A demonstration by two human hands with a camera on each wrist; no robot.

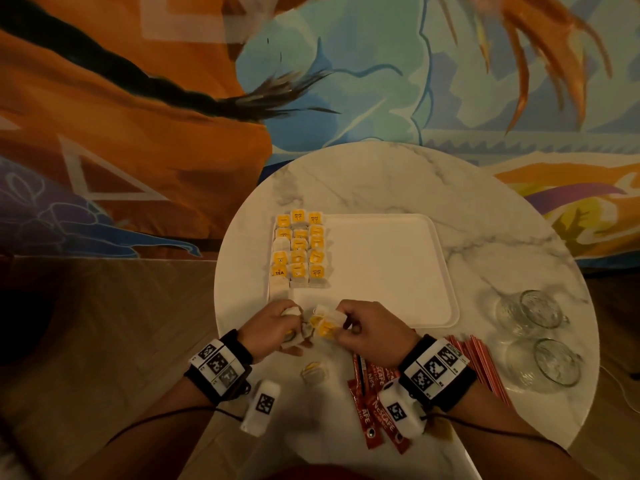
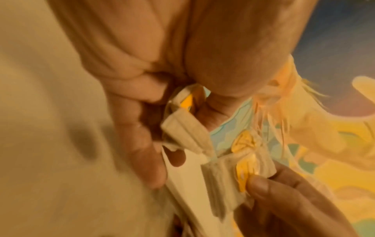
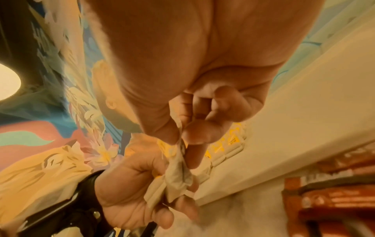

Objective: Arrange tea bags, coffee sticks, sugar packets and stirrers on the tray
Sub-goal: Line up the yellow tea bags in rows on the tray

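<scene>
Yellow-tagged tea bags [image 1: 299, 251] lie in three rows on the left part of the white tray [image 1: 381, 265]. At the tray's near edge, my left hand [image 1: 294, 320] grips a small bunch of tea bags [image 2: 186, 133]. My right hand [image 1: 341, 318] pinches another tea bag [image 1: 325, 325] between thumb and fingers [image 3: 194, 133], close against the left hand's bunch. The right wrist view shows this bag [image 3: 178, 170] crumpled and touching the left hand's bags. One loose tea bag [image 1: 313, 372] lies on the table. Red coffee sticks [image 1: 370, 396] lie under my right wrist.
The round marble table [image 1: 398, 178] stands in front of a painted wall. Thin red stirrers [image 1: 481, 362] lie right of the coffee sticks. Two glass mugs [image 1: 533, 310] [image 1: 554, 362] stand at the table's right edge. The tray's right part is bare.
</scene>
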